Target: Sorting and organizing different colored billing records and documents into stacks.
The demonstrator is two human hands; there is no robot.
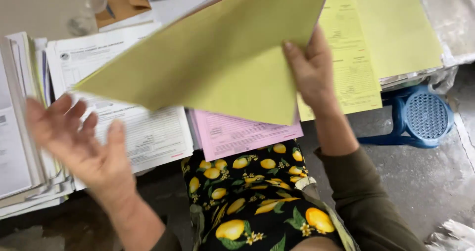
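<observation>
The yellow sheets [213, 58] are up in the air, held flat and tilted over the middle of the paper piles. The right hand [311, 70] pinches them at the right edge, thumb on top and the other fingers hidden under the paper. It looks like more than one sheet, since a pale edge peeks out along the top, but how many can't be told.

The left hand [79, 142] is spread wide and holds nothing, palm up over the white forms [143, 132]. It's a bit blurred.

To do this bit well, the person would probably want that free hand under the loose left corner, because a one-edge pinch lets the sheets sag and fan out. Keeping them level and squaring the edges before they go anywhere would save hassle.

Count, as far as it shows:
- one pink pile [237, 132], right under the held sheets
- one spread of white forms to the left, plus one thick stack [20, 132] at the far left edge
- two yellow lots at top right: printed yellow forms [351, 68] and a plain yellow pile [396, 23]
- one brown envelope [118, 1] up top
- one blue stool [420, 117] on the floor [420, 182], right side

Everything seems to sit low by the floor; no bench is visible.
</observation>
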